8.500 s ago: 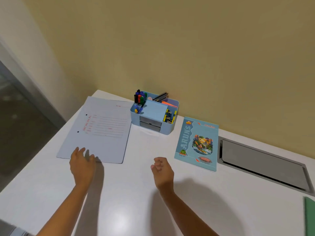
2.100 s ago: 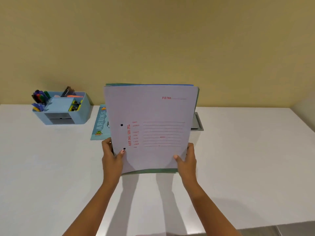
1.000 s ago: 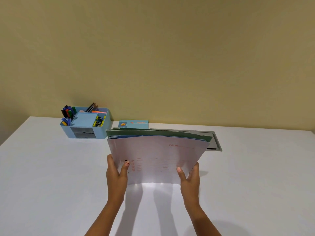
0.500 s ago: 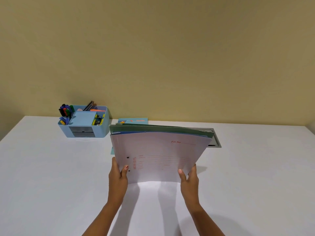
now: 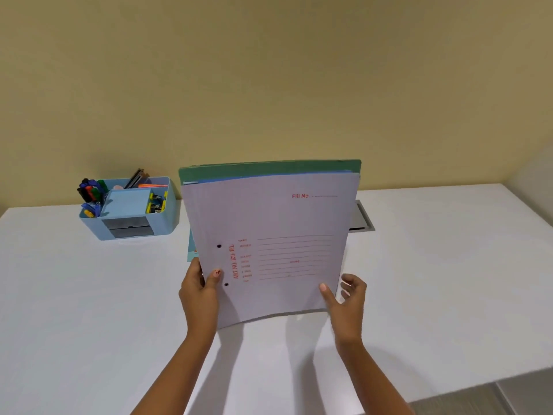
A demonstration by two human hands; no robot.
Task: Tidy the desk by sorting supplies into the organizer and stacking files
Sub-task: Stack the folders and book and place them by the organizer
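White desk [image 5: 89, 310]; left hand [image 5: 199, 295], right hand [image 5: 347, 304] fingers grasping upright files [image 5: 275, 235].

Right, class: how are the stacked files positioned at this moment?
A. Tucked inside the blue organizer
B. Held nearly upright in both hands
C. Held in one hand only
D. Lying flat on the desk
B: the files stand nearly upright, with the left hand and right hand at their lower corners.
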